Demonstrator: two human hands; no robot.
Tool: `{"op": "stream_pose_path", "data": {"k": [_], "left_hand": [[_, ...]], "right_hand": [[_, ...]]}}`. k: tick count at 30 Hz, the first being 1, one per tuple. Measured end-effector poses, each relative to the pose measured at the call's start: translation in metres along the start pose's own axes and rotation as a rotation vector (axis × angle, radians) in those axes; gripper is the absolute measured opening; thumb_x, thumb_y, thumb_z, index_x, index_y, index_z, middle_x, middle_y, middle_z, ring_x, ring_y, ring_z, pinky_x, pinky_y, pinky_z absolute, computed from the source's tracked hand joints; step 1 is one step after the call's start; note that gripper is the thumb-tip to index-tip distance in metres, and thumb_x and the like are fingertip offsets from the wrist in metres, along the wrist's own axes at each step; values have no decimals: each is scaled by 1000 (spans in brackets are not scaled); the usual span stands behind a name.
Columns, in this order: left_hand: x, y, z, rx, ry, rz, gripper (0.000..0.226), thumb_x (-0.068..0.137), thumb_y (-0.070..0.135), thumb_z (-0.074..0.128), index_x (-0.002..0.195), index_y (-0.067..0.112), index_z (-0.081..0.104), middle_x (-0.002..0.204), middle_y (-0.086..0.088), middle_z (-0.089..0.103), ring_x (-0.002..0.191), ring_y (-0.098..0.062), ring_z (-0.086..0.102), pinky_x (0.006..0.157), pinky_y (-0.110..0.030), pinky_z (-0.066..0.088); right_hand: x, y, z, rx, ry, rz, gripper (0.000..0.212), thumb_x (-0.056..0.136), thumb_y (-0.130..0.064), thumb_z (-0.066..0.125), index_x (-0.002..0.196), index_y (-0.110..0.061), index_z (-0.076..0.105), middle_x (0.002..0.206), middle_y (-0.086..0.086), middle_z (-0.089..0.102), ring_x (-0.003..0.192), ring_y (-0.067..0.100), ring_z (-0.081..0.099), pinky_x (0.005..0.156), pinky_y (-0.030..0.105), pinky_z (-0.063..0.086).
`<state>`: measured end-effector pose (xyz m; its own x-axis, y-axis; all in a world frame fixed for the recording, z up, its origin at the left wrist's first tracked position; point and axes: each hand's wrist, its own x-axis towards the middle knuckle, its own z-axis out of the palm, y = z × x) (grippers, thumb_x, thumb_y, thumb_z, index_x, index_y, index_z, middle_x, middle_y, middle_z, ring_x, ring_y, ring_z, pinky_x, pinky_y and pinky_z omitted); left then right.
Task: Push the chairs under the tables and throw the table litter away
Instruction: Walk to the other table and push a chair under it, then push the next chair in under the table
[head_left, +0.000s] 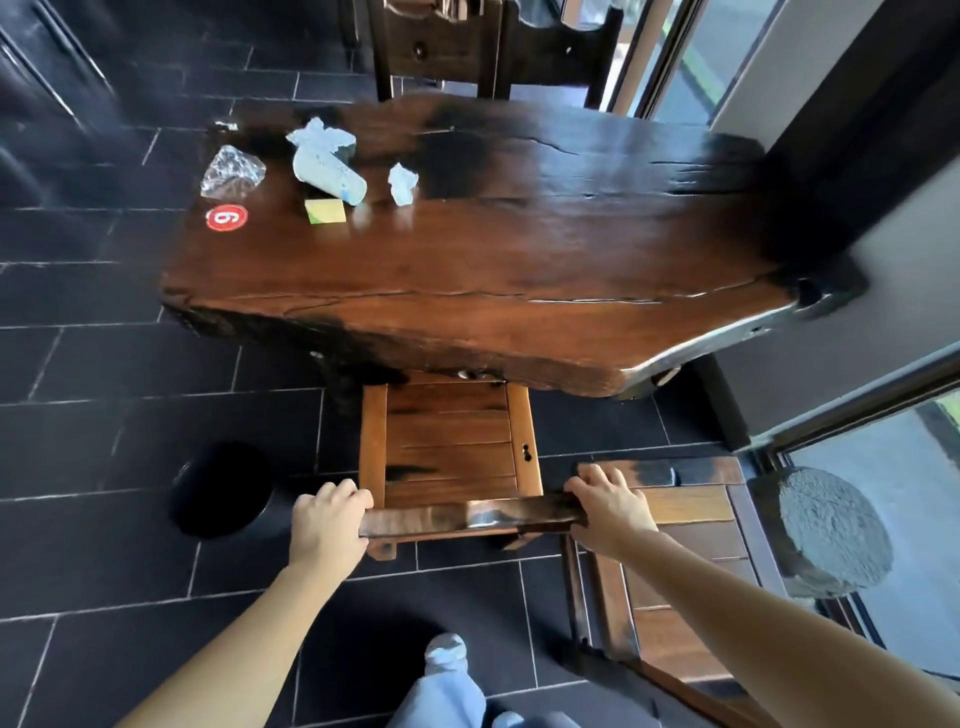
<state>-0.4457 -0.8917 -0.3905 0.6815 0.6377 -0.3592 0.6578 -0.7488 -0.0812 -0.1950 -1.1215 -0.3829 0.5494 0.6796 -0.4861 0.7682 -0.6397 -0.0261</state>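
A wooden chair (449, 447) stands at the near edge of the dark wooden table (519, 260), its seat partly under the tabletop. My left hand (328, 519) grips the left end of the chair's top rail, and my right hand (610, 506) grips the right end. Litter lies at the table's far left: a tipped paper cup (327, 174), a crumpled tissue (322, 136) behind it, a smaller tissue wad (402, 183), a crumpled clear plastic wrapper (231, 171) and a yellow-green packet (325, 211). A red number 6 sticker (226, 216) marks the tabletop.
A black round bin (223, 491) stands on the dark tiled floor left of the chair. A second wooden chair (675, 561) sits to my right, away from the table. Two more chairs (441, 47) stand at the far side. Glass doors and a round stone (826, 530) are on the right.
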Motion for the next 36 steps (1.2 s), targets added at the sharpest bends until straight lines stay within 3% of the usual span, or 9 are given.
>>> {"op": "stream_pose_path", "data": {"k": [7, 12, 17, 23, 25, 28, 30, 34, 36], "left_hand": [[4, 4, -10, -153, -67, -20, 38, 82, 51, 55, 114, 31, 57, 112, 10, 59, 104, -13, 56, 86, -32, 40], [12, 49, -32, -294, 72, 109, 54, 90, 50, 46, 137, 24, 40, 141, 5, 46, 129, -13, 44, 114, -46, 17], [3, 162, -79, -226, 219, 332, 68, 92, 53, 35, 149, 25, 7, 159, 1, 5, 146, -18, 2, 114, -53, -1], [-48, 299, -95, -226, 273, 524, 74, 90, 56, 32, 148, 25, -2, 156, 1, -12, 145, -23, -10, 113, -54, -5], [-74, 341, -93, -158, 271, 588, 74, 88, 58, 32, 148, 24, 5, 157, -1, -3, 145, -24, -3, 111, -57, -2], [-114, 397, -85, -51, 178, 683, 75, 78, 61, 32, 141, 21, 34, 149, -6, 37, 136, -27, 36, 103, -60, 25], [-133, 426, -75, -30, 129, 706, 76, 76, 63, 30, 140, 21, 36, 147, -6, 39, 133, -27, 41, 101, -59, 26], [-150, 462, -44, -20, 56, 726, 76, 89, 59, 25, 141, 26, -18, 154, -1, -20, 143, -24, -17, 105, -55, -21], [-162, 473, -31, -9, -5, 690, 77, 91, 58, 27, 141, 27, -22, 153, 0, -27, 139, -21, -26, 104, -53, -24]], "right_hand": [[-12, -3, 4, 67, 152, 5, 60, 84, -38, 57, 138, -29, 34, 137, -2, 43, 129, 24, 36, 103, 42, 36], [-25, 7, -5, 123, 230, -68, 67, 92, -42, 45, 150, -30, 13, 160, -1, 13, 146, 22, 7, 117, 45, 9], [-62, 50, -13, 190, 324, -67, 66, 95, -39, 42, 151, -33, 6, 161, -4, -3, 147, 20, -7, 119, 51, 2], [-119, 161, -5, 166, 313, 40, 72, 95, -42, 47, 150, -36, 1, 161, -6, -6, 147, 19, -8, 117, 48, -1], [-136, 201, 7, 187, 293, 118, 74, 94, -42, 49, 150, -36, 2, 161, -5, -3, 147, 19, -6, 117, 48, 1], [-167, 258, 27, 236, 285, 205, 73, 93, -42, 50, 150, -36, 4, 161, -5, 0, 147, 19, -4, 117, 51, 2], [-188, 293, 39, 221, 278, 241, 73, 93, -43, 49, 151, -35, 4, 161, -5, 1, 147, 20, -3, 117, 51, 3], [-226, 354, 70, 175, 245, 268, 70, 93, -46, 48, 150, -34, 9, 161, -4, 6, 147, 21, 1, 117, 54, 3], [-242, 380, 85, 159, 227, 268, 69, 92, -48, 48, 149, -36, 12, 161, -4, 7, 147, 21, 2, 117, 57, 3]]}}
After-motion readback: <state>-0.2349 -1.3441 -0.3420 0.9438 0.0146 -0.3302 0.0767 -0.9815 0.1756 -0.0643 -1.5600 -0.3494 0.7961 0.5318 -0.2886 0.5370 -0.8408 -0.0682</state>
